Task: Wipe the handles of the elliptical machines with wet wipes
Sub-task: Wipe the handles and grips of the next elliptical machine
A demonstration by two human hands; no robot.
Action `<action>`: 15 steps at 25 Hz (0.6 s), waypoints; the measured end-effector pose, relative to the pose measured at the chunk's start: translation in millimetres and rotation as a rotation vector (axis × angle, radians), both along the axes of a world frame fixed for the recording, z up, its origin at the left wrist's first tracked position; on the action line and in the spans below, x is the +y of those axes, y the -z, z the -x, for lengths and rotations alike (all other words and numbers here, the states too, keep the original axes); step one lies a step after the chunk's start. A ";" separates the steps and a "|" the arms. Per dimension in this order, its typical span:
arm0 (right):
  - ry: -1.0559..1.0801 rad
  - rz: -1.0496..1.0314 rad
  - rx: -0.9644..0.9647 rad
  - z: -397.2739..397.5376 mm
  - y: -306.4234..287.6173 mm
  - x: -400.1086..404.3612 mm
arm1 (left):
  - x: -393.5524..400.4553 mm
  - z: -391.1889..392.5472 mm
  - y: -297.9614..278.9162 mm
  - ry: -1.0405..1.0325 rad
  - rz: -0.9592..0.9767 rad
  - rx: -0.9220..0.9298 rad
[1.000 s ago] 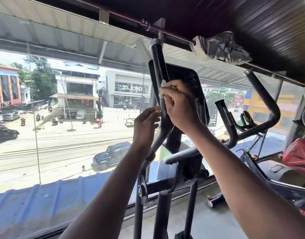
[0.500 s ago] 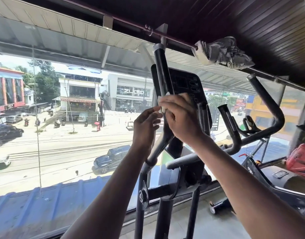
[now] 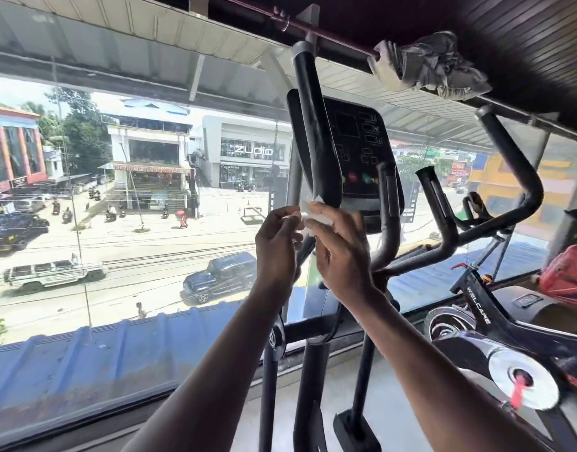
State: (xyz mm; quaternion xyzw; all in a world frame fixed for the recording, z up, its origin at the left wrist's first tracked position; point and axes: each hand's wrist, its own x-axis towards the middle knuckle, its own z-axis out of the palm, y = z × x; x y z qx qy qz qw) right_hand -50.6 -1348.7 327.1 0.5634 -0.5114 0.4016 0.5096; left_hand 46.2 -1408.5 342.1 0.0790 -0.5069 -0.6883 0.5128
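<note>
A black elliptical machine stands before me at the window. Its tall left handle (image 3: 308, 125) rises in front of the console (image 3: 358, 151). A white wet wipe (image 3: 313, 216) is pinched between both hands just below the padded part of that handle. My left hand (image 3: 275, 246) grips the wipe's left end. My right hand (image 3: 342, 256) holds its right part, fingers curled over it, close in front of the handle's lower bend. The right moving handle (image 3: 515, 177) curves up at the right, and short fixed grips (image 3: 389, 216) stand between.
A large window pane (image 3: 117, 223) fills the left, with a street and cars below. A crumpled grey cloth (image 3: 427, 66) hangs on a rail overhead. An exercise bike (image 3: 482, 321) and a red object (image 3: 567, 275) stand at the right.
Both hands have slid down the left handle with the wipe, from its mid section to just below the padding. My view has tilted down a little.
</note>
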 end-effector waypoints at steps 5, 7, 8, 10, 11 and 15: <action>-0.156 0.169 -0.316 -17.3 13.2 -0.3 | 15.1 1.1 21.3 -0.084 0.160 0.049; -0.178 0.147 -0.333 -19.6 11.4 1.9 | 9.6 5.5 19.0 -0.117 0.126 0.060; -0.194 0.130 -0.366 -20.0 10.7 5.2 | 5.1 7.1 15.0 -0.128 0.076 0.071; -0.219 0.115 -0.555 -17.0 6.6 11.3 | -3.5 8.1 5.2 -0.143 0.006 0.080; -0.262 0.071 -0.681 -12.8 2.3 11.7 | -3.0 8.1 1.4 -0.132 -0.002 0.093; -0.496 -0.237 -0.937 4.7 -11.6 -0.5 | 15.8 15.5 -5.8 -0.122 0.072 0.137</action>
